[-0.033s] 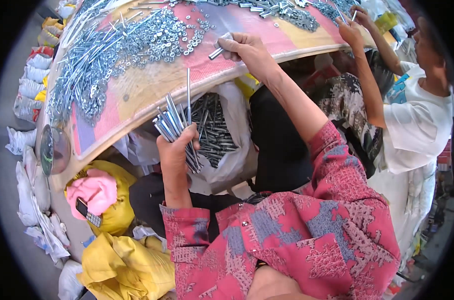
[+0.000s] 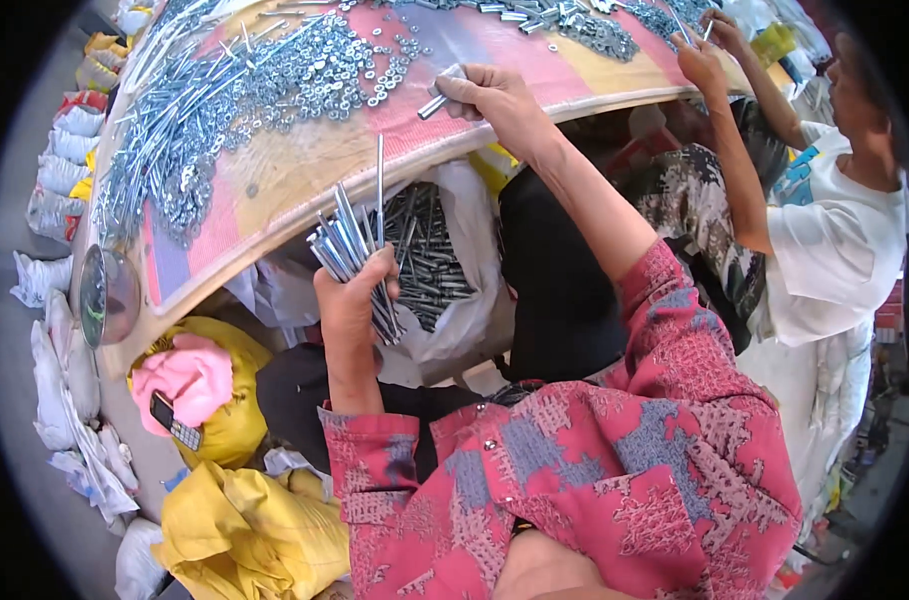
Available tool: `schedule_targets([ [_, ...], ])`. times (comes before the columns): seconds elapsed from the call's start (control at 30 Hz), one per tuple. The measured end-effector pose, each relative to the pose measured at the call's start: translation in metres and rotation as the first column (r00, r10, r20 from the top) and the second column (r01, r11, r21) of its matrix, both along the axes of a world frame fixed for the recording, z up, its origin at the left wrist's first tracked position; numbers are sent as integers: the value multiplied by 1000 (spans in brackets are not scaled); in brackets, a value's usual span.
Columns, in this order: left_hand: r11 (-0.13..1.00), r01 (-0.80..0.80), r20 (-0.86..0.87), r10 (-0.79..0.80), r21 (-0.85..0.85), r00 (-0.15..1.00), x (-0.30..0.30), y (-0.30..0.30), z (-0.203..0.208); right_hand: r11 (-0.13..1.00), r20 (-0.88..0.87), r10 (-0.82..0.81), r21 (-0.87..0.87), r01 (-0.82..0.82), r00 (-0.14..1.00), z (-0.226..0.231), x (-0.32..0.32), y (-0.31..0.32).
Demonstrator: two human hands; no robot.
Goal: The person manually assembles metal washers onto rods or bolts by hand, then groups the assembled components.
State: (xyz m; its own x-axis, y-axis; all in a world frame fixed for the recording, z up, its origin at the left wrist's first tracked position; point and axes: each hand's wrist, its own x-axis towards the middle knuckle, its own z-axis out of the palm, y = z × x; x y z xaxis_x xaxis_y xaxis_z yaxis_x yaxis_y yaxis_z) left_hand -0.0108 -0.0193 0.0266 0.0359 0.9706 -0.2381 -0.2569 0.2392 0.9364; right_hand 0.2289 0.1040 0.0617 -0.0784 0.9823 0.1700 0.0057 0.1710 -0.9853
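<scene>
While the left hand (image 2: 349, 300) keeps its grip closed around a fanned bundle of long bolts (image 2: 352, 250), held low and near, just in front of the open white sack of dark bolts (image 2: 429, 260), the right hand (image 2: 494, 100) is out over the near edge of the surface (image 2: 304, 170), its grip pinched shut on a single short bolt (image 2: 439, 98). That bolt lies tilted between thumb and fingers, its head end pointing left toward the heap of loose nuts (image 2: 324, 65). To the far left lies a spread of long threaded rods (image 2: 164, 130).

To do this well, the right hand should probably hold the bolt near its head, leaving the thread end free, so a nut can start squarely and not cross-thread. The bundle looks loosely splayed, with one bolt standing taller than the rest; a firmer squeeze lower down would likely stop pieces slipping out into the sack. Another person's hands (image 2: 709, 50) work at the far right of the surface, well apart, so reaching should stay left of them.
</scene>
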Motion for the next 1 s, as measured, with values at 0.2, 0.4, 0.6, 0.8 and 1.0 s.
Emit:
schedule_targets([
  [0.2, 1000, 20, -3, -20, -17, 1000, -6, -21, -10, 941, 540, -214, 338, 23, 814, -13, -14, 0],
  [0.4, 1000, 16, 80, -15, -16, 997, -12, -24, -9, 846, 851, -460, 507, -167, 251, -18, -31, 25],
  [0.6, 1000, 21, 92, -22, 9, 996, -19, -24, -5, 997, 282, 51, -63, -35, 958, 11, -39, -1],
  [0.8, 1000, 25, 73, -25, -1, 997, -29, -28, -10, 988, -79, 117, -89, -124, 990, 7, -50, -14],
  [1.0, 999, 25, 40, -27, 44, 999, -40, -34, -12, 955, 19, 266, -142, -261, 964, 14, -86, -21],
])
